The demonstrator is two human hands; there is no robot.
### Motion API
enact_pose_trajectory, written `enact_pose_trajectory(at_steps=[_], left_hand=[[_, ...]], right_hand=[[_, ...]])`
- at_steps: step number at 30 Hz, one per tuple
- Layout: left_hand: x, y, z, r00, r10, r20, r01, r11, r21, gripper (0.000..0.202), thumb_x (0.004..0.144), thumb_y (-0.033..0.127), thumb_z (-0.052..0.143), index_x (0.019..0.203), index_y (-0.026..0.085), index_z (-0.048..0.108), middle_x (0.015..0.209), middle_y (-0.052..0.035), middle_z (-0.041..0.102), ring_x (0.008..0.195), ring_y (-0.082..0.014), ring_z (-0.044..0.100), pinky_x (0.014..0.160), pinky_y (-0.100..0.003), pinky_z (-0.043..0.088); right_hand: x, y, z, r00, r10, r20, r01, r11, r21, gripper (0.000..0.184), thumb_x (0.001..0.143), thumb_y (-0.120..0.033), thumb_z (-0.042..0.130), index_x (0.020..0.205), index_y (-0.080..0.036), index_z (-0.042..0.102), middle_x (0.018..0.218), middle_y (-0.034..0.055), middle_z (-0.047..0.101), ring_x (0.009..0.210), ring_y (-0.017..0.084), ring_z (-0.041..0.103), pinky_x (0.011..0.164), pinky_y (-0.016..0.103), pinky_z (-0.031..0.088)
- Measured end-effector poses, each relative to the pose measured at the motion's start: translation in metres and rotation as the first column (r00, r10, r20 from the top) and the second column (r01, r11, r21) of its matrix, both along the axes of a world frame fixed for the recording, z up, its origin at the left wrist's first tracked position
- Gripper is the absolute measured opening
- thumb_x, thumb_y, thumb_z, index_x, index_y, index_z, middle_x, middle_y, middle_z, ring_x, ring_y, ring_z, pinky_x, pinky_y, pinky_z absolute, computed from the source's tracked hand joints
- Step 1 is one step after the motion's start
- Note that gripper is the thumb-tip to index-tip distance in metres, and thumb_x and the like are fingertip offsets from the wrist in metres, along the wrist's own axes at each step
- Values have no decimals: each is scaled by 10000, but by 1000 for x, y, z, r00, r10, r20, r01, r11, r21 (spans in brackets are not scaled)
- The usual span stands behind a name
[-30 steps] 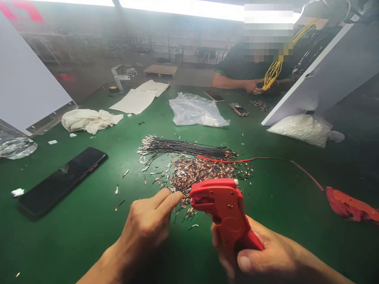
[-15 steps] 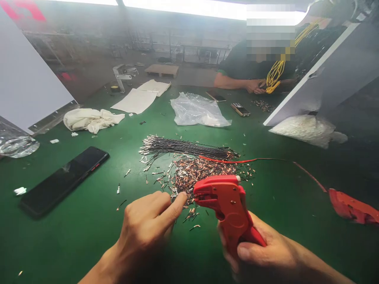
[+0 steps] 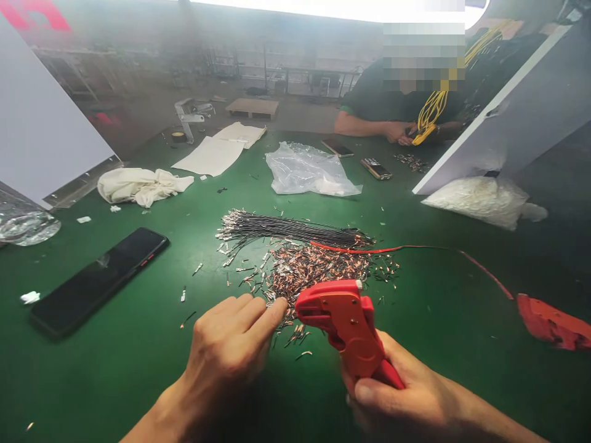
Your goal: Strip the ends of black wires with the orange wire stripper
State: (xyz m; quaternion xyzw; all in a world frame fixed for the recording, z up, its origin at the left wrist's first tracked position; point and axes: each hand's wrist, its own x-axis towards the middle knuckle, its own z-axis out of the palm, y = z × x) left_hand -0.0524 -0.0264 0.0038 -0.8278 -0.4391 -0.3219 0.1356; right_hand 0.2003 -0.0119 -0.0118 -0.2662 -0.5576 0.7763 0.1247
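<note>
R hand (image 3: 406, 394) clamped round red plastic crimping tool (image 3: 344, 323); L hand (image 3: 231, 351) fingers pinched at tool's nose, above loose copper terminal pile (image 3: 314, 267).

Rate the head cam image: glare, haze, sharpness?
Head view: overhead light strip blown out, washing the background in haze; green table shows a bright sheen mid-frame; hands, red tool and terminal pile are sharp; edges bend, wide-angle.

red crimping tools: two, one (image 3: 348, 329) at 6 o'clock, one (image 3: 551, 321) at 4. phones: three, black one (image 3: 99, 280) at 8, two (image 3: 339, 147) (image 3: 376, 168) at 1. clear plastic bags: three (image 3: 309, 173) (image 3: 482, 200) (image 3: 25, 224). wire bundle (image 3: 286, 229): one. loose terminals (image 3: 314, 267): too many to count. white cloth (image 3: 141, 184): one.
</note>
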Motion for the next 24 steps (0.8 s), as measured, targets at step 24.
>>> enact_pose_trajectory(at_steps=[24], left_hand=[[3, -1, -10, 985, -3, 170, 38, 979, -201, 154, 903, 55, 536, 1010, 148, 598, 659, 21, 488, 575, -118, 432, 542, -242, 350]], right_hand=[[-7, -21, -4, 977, -214, -18, 202, 943, -265, 464, 820, -624, 597, 762, -185, 458, 508, -62, 419, 443, 75, 378, 439, 196, 288]])
